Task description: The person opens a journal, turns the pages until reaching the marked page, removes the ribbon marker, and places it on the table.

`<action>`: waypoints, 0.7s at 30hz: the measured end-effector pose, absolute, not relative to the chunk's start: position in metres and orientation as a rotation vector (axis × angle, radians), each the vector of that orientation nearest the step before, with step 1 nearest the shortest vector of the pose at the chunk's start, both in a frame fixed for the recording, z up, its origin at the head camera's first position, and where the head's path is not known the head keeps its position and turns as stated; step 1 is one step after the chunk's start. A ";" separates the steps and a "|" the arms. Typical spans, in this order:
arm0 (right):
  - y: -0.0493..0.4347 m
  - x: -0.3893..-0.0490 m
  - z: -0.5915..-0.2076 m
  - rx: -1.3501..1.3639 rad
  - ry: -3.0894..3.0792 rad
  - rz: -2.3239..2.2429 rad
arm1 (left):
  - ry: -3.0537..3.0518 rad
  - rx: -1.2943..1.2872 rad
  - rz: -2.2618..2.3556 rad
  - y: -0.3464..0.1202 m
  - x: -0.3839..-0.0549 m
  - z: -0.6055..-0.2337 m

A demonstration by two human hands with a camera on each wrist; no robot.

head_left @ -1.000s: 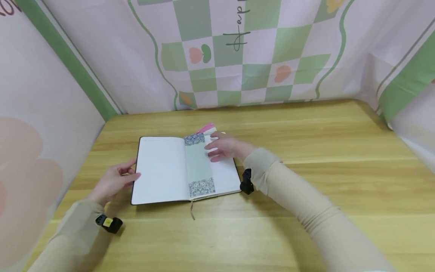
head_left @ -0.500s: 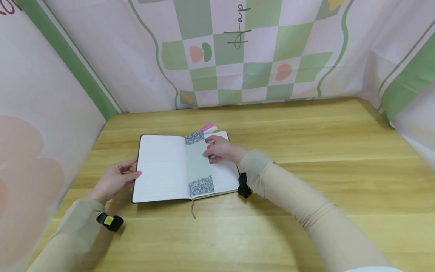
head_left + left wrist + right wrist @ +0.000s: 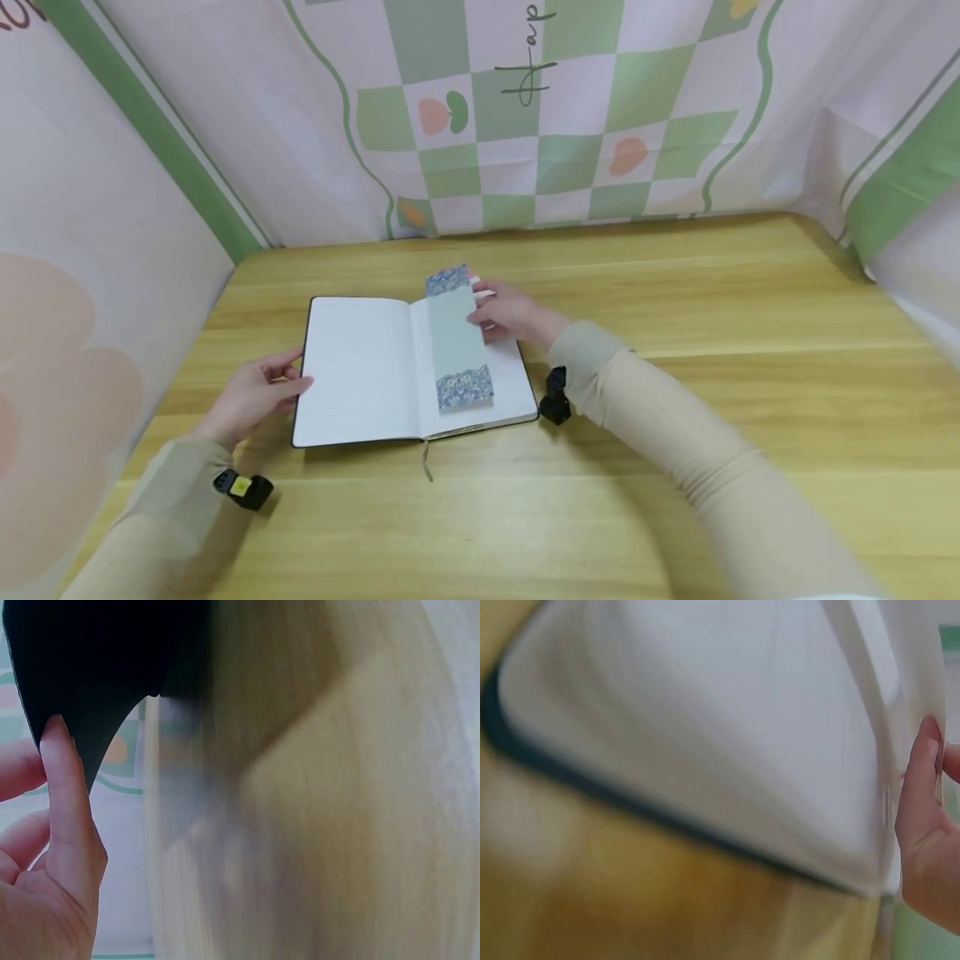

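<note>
An open notebook with a dark cover and white pages lies on the table. My left hand pinches the outer edge of its left side; the left wrist view shows the fingers at the dark cover. My right hand pinches the right edge of a bookmark, a long pale green card with blue lace-patterned ends. The bookmark is raised over the right page, its top end reaching past the page's far edge. In the right wrist view, thumb and fingers meet on the pale card.
A thin ribbon hangs from the notebook's spine onto the wooden table. Behind the notebook, a small pink and white thing is mostly covered by the bookmark. Patterned cloth bounds the table at the back and sides.
My right hand has taken hold of the bookmark and moved it off the fold, up, away and to the right. The left hand stays on the notebook's edge.
</note>
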State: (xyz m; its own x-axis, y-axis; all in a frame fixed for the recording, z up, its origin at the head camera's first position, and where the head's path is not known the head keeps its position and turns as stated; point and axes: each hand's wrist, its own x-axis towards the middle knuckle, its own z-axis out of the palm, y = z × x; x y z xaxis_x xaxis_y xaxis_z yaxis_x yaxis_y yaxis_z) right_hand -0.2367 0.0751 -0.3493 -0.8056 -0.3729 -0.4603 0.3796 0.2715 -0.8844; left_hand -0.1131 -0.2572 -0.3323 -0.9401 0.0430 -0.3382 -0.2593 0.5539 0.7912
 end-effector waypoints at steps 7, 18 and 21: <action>0.123 -0.262 -0.331 -0.001 2.007 -1.660 | 2.467 -0.171 1.350 -0.258 -0.113 -0.335; 0.189 -0.286 -0.302 -0.003 2.155 -1.628 | 2.475 -0.169 1.336 -0.261 -0.115 -0.338; 0.198 -0.286 -0.306 0.003 2.175 -1.569 | 2.483 -0.164 1.327 -0.261 -0.115 -0.338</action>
State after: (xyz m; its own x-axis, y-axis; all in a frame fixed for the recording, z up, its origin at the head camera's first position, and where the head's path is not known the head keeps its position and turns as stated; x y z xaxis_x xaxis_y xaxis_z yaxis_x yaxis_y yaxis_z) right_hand -0.2861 0.1976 -0.3063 -0.8963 -0.2575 -0.3610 0.2613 0.3510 -0.8992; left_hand -0.1152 -0.2613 -0.3381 -0.9421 0.0493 -0.3316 -0.2484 0.5616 0.7892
